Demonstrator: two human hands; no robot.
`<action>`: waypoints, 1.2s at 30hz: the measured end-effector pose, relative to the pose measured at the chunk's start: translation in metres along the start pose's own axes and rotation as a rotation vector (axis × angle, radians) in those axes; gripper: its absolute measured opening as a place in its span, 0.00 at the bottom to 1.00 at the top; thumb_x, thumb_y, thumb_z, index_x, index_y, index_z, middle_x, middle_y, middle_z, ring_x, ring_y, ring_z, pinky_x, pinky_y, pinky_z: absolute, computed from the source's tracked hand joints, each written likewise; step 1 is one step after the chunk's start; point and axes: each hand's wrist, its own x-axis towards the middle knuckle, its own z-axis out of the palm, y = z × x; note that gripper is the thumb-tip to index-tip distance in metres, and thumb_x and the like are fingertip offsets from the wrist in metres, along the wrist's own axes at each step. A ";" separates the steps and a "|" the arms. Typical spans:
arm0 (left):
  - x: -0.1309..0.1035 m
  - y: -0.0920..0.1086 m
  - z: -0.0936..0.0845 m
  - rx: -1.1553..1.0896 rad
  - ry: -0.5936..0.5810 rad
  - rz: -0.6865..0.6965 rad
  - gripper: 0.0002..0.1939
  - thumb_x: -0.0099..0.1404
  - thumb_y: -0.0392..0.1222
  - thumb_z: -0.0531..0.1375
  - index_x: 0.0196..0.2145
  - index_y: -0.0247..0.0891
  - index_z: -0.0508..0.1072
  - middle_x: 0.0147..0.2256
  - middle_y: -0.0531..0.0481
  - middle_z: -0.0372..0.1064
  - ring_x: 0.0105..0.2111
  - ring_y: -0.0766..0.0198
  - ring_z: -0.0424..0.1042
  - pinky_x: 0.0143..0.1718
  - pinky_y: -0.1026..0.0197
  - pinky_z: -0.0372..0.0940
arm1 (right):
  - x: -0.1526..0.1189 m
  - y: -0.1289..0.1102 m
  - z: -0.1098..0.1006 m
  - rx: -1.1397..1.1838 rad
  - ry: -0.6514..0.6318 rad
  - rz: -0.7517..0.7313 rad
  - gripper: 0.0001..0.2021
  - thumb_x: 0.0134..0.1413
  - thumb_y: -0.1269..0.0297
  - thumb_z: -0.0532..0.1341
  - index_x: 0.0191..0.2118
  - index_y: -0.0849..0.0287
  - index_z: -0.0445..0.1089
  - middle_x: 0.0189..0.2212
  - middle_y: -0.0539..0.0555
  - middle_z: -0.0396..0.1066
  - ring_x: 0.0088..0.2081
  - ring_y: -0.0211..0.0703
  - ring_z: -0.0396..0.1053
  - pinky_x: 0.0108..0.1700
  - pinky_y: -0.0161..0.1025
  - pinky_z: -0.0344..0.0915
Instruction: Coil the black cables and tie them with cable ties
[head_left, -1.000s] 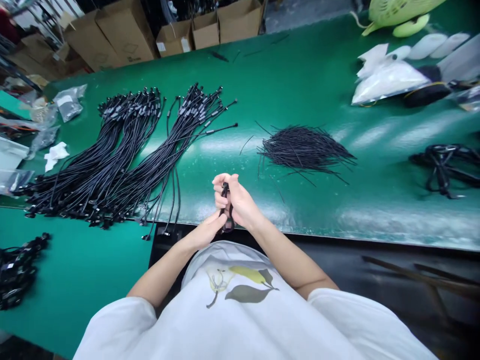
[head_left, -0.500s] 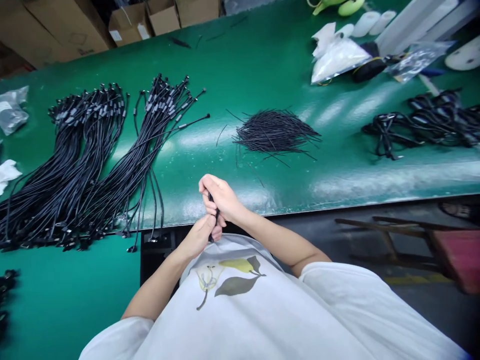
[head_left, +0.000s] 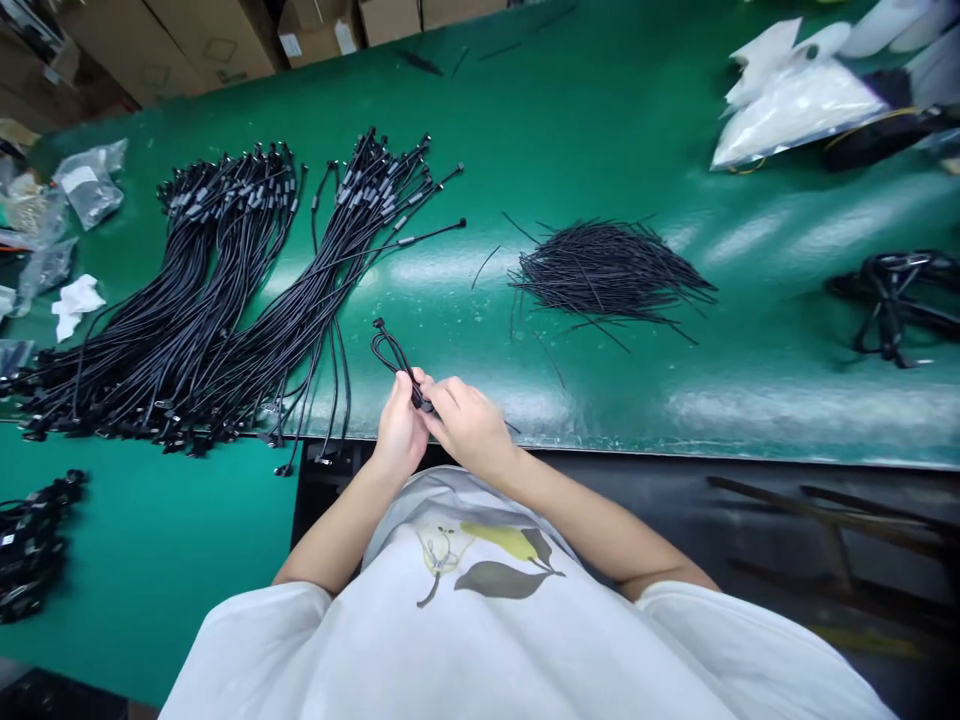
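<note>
The folded black cable [head_left: 391, 355], upright a second ago, is now tilting toward ten o'clock over the desk [head_left: 600, 120]. The left hand [head_left: 397, 432] and right hand [head_left: 465, 425] are both pinching its gathered end with closed fingers, so the coil is probably getting secured.

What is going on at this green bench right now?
A person in a white shirt stands at a green table and holds a folded black cable between both hands. The left hand and right hand meet on its near end, and its loop sticks out over the table edge. To the left lie two large cable bundles; ahead sits a pile of thin black ties. Plastic bags and boxes line the far side.
</note>
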 end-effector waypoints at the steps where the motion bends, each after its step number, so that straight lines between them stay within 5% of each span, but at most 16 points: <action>1: 0.002 -0.001 0.000 -0.007 0.021 -0.022 0.14 0.68 0.50 0.56 0.31 0.37 0.67 0.28 0.53 0.62 0.29 0.69 0.65 0.36 0.66 0.62 | 0.002 0.001 0.001 -0.013 -0.001 -0.049 0.13 0.67 0.66 0.48 0.45 0.63 0.69 0.36 0.60 0.69 0.36 0.46 0.65 0.39 0.41 0.59; 5: 0.010 0.000 -0.003 -0.033 0.060 -0.163 0.13 0.67 0.46 0.57 0.30 0.34 0.68 0.24 0.54 0.61 0.24 0.71 0.63 0.29 0.68 0.60 | 0.007 0.009 -0.004 0.036 -0.079 -0.319 0.15 0.65 0.73 0.46 0.43 0.63 0.70 0.36 0.60 0.69 0.36 0.44 0.65 0.39 0.42 0.60; 9: 0.008 0.009 -0.015 0.008 -0.070 -0.186 0.13 0.64 0.45 0.61 0.27 0.34 0.66 0.19 0.60 0.49 0.17 0.74 0.53 0.20 0.70 0.52 | -0.015 0.023 -0.015 0.167 -0.106 -0.512 0.17 0.65 0.74 0.46 0.49 0.59 0.69 0.41 0.57 0.70 0.41 0.42 0.66 0.43 0.40 0.63; 15: -0.008 0.026 -0.037 0.257 -0.196 -0.175 0.16 0.59 0.49 0.66 0.34 0.33 0.69 0.21 0.59 0.51 0.20 0.74 0.54 0.22 0.70 0.57 | -0.078 0.064 -0.017 0.039 -0.059 0.034 0.21 0.60 0.56 0.59 0.53 0.66 0.66 0.46 0.66 0.68 0.45 0.52 0.67 0.45 0.47 0.67; 21: -0.017 0.005 -0.030 0.260 -0.288 -0.321 0.18 0.60 0.52 0.65 0.30 0.34 0.66 0.21 0.60 0.49 0.20 0.74 0.51 0.20 0.71 0.55 | -0.103 0.077 -0.006 0.089 -0.109 -0.012 0.11 0.65 0.68 0.52 0.44 0.63 0.71 0.40 0.60 0.71 0.38 0.44 0.66 0.41 0.41 0.67; 27: -0.023 -0.009 -0.024 0.292 -0.260 -0.259 0.20 0.60 0.55 0.63 0.29 0.35 0.64 0.21 0.60 0.49 0.20 0.74 0.51 0.20 0.71 0.54 | -0.110 0.067 -0.007 0.032 -0.101 -0.011 0.18 0.64 0.76 0.46 0.53 0.66 0.67 0.43 0.61 0.71 0.42 0.46 0.65 0.46 0.43 0.66; 36: -0.026 -0.016 -0.022 0.343 -0.273 -0.211 0.20 0.62 0.56 0.62 0.30 0.35 0.64 0.22 0.59 0.50 0.21 0.73 0.51 0.21 0.71 0.54 | -0.089 0.053 -0.019 -0.048 -0.309 0.211 0.11 0.58 0.75 0.52 0.44 0.66 0.68 0.33 0.57 0.70 0.36 0.46 0.65 0.40 0.40 0.59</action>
